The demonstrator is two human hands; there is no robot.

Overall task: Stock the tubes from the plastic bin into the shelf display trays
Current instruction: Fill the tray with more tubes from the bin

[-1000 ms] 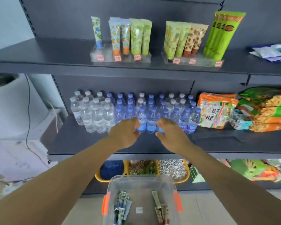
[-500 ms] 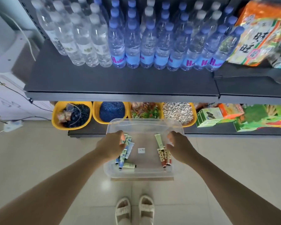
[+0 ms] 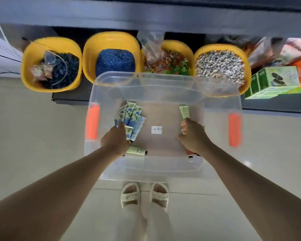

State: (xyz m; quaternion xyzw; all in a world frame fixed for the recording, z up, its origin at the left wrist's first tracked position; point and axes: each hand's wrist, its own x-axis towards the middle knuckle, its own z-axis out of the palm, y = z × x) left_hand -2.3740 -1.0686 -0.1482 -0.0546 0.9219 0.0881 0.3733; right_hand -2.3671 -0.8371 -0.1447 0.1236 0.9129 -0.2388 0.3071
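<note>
1. Head view, the bin: the clear plastic bin sits on the floor in front of the bottom shelf, just ahead of the person's slippered feet. Both hands reach down inside it. The shelf display trays are out of frame here, so the lift has to go up and forward.

2. Head view, left side: a loose pile of blue-and-green tubes lies against the bin's left inner part, long axes running roughly away from the person, caps toward them. The left hand rests on the near end of this pile, fingers curled down over the caps. It appears to pinch one or more tubes, though the knuckles hide the contact. One more pale green tube lies crosswise just behind that hand, toward the person.

3. Head view, right side: a green tube points away from the person, its far end showing beyond the right hand. The fingers are curled round its near end, so this tube seems held. Reddish tubes peek out under the wrist.

4. Judgement: each pile lies directly under its own hand, tubes lengthwise in line with the forearms, so a straight pull upward should free them.

5. Beyond the bin stand four yellow tubs of loose goods.
</note>
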